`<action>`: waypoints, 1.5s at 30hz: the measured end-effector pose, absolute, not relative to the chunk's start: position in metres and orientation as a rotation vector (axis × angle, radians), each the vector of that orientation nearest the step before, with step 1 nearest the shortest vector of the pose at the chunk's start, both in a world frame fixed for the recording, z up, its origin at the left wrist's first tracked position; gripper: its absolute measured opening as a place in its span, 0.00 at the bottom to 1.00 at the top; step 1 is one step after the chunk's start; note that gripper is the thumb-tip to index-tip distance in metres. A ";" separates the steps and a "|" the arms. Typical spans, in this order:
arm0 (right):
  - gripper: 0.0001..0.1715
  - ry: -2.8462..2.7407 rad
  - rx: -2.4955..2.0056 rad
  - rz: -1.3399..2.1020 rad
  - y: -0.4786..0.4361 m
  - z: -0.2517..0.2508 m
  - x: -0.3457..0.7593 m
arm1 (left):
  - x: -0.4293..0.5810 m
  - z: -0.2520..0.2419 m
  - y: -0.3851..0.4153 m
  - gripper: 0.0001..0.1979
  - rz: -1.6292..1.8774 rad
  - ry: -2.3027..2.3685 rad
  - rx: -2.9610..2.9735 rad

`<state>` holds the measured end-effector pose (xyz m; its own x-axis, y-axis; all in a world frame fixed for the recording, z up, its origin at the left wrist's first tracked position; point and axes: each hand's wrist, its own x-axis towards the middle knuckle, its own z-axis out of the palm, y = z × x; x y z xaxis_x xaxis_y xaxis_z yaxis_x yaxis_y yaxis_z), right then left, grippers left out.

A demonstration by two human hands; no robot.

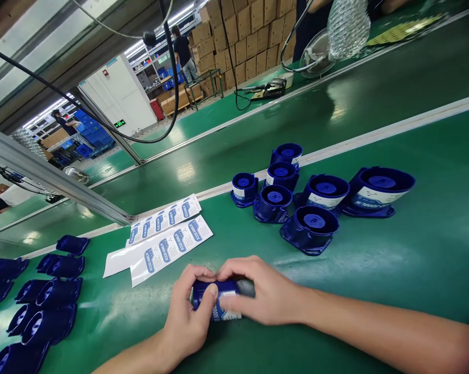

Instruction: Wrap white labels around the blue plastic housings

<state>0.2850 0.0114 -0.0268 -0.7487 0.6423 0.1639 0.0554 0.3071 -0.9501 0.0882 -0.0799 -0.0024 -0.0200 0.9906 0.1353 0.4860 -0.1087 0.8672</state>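
Low in the middle of the view, a blue plastic fan-like housing (pixel 222 286) lies on its side between my hands. A white and blue printed label (pixel 219 311) wraps its near face, and its right end stretches past the curve. My left hand (pixel 190 306) grips the left end, with the thumb on the label's edge. Curled over the top, my right hand (pixel 260 291) lays its slightly blurred thumb along the label. The fingertips of both hands meet at the far side, partly hidden. Beyond my left hand lie label sheets (pixel 172 246) with blue prints.
Several labelled blue housings (pixel 314 228) stand upright at the right. More blue housings (pixel 59 293) lie in rows at the left. A metal post (pixel 63 176) rises from the green bench's pale rail (pixel 355 145). A black cable (pixel 176 83) hangs ahead. A person (pixel 184 54) stands far behind.
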 end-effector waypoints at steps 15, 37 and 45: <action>0.29 -1.961 -0.817 1.555 0.009 -0.018 0.271 | 0.081 -0.019 -0.080 0.20 1.173 1.491 1.624; 0.25 -2.085 -0.508 1.224 0.004 -0.031 0.273 | 0.079 -0.036 -0.083 0.25 1.308 1.322 1.628; 0.26 -2.176 -0.546 0.956 -0.009 -0.041 0.262 | 0.076 -0.047 -0.088 0.29 1.288 1.317 1.849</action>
<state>0.2623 -0.0087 -0.0412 -0.6747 0.6056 0.4219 0.0989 0.6406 -0.7615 0.0761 -0.0882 -0.0465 0.0724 0.9157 0.3954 0.4151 -0.3881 0.8228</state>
